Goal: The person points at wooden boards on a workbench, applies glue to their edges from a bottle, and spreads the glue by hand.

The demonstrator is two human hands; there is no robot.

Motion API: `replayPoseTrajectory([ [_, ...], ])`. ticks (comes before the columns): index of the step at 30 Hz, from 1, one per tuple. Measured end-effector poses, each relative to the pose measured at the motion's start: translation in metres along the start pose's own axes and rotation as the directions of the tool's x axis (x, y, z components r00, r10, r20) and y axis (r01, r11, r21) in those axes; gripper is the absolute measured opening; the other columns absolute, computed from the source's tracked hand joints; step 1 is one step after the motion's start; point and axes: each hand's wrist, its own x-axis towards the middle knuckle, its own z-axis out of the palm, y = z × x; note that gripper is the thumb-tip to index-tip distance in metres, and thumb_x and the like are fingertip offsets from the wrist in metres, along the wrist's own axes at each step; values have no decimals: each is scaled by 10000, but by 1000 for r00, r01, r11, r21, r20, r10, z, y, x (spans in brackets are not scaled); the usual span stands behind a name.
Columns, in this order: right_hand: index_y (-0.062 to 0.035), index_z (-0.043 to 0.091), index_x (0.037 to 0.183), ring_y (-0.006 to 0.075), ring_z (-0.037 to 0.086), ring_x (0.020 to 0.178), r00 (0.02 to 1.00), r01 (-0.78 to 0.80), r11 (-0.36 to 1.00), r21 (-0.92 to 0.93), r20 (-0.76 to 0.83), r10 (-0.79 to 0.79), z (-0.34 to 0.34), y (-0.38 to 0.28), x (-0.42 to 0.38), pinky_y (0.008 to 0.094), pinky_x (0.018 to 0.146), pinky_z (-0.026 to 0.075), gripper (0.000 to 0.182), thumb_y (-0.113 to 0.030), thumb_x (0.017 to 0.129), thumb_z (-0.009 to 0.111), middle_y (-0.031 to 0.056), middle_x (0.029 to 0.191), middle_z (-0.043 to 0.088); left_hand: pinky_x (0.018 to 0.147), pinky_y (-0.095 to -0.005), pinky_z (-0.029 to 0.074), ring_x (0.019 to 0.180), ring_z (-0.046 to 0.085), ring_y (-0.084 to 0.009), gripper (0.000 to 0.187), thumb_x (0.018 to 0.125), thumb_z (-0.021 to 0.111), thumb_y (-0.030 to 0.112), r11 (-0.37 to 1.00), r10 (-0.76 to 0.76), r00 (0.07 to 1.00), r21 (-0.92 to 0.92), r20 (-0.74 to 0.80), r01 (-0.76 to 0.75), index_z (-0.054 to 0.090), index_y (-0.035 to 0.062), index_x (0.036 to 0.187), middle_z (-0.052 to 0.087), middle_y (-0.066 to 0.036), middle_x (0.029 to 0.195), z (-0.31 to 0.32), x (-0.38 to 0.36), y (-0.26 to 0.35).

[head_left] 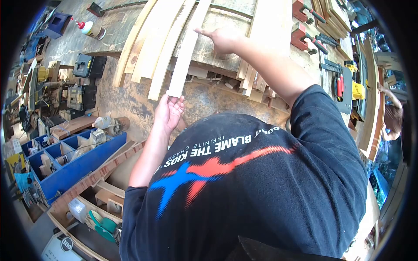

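Note:
A long pale wooden strip [185,58] runs from the workbench out over its near edge. At its near end, my left hand [169,112] is closed on it, thumb and curled fingers at the tip. My right hand [223,40] is over the bench farther up, its index finger stretched out to the strip's right edge. Its other fingers are partly hidden, and I see nothing held in it. More wooden boards [150,48] lie side by side just left of the strip, their ends overhanging the bench edge.
A glue bottle [92,30] with a red cap lies on the bench [117,37]. Red clamps [300,38] and stacked boards [333,19] are at the right. A blue divided box [82,163] and black toolboxes [82,96] stand at the left. Another person [394,111] is at far right.

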Motion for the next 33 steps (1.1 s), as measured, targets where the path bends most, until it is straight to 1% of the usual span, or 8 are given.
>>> replayPoseTrajectory([
  [3,-317,168,1646,206,646,639,995,-102,995,-7,4,102,1,-6,2,367,543,524,994,-25,792,586,107,742,672,707,-327,552,915,667,-221,297,1068,491,272,1000,3,1000,15,0,-3,551,19,1212,651,-104,1039,0,1,0],
  [8,-247,203,1643,226,651,645,963,265,964,-6,54,-265,7,-34,-32,380,586,557,943,-35,801,569,141,778,692,714,-332,550,923,674,-228,299,1072,482,273,1000,20,1000,1,3,-20,549,15,1208,653,-106,1028,-3,1,1],
  [11,-272,222,1639,238,644,631,993,-119,976,183,31,116,1,-8,-14,388,586,553,927,-76,799,563,141,767,685,722,-336,549,923,676,-232,300,1075,474,274,1000,12,1000,-2,-1,-12,554,16,1207,661,-105,1024,-5,5,0],
  [16,-361,186,1639,196,611,625,975,201,977,-68,113,-192,0,-11,-3,359,546,517,1001,-50,789,614,118,782,680,715,-334,550,918,677,-233,299,1076,473,276,1000,12,1000,-6,-3,-12,569,20,1197,679,-101,1001,-6,3,-1],
  [24,-361,208,1634,245,665,696,996,15,999,-40,92,-12,-37,-17,29,379,616,562,1041,-50,732,623,132,853,708,709,-332,553,906,678,-233,289,1073,482,274,1000,15,1000,2,-2,-15,568,30,1202,674,-95,985,-6,7,-5],
  [28,-258,207,1647,198,683,742,849,527,814,-245,104,-518,-33,-31,-4,367,625,560,994,29,761,555,170,1035,738,742,-333,550,928,674,-230,294,1077,476,288,999,19,999,-28,28,-18,577,46,1212,673,-85,1005,-10,9,-6],
  [31,-239,164,1654,212,661,688,976,124,990,-73,188,-108,-28,-17,30,388,609,552,1007,4,774,588,148,931,728,744,-332,548,929,673,-229,291,1077,477,288,1000,1,1000,-24,12,-1,582,51,1209,674,-79,1009,-13,11,-11],
  [33,-224,134,1658,218,626,644,995,81,982,-171,76,-69,-34,-4,38,380,604,544,1035,-14,770,624,125,821,684,748,-332,548,932,672,-228,289,1077,475,289,1000,8,1000,-15,17,-8,583,53,1205,674,-78,1012,-13,13,-12],
])
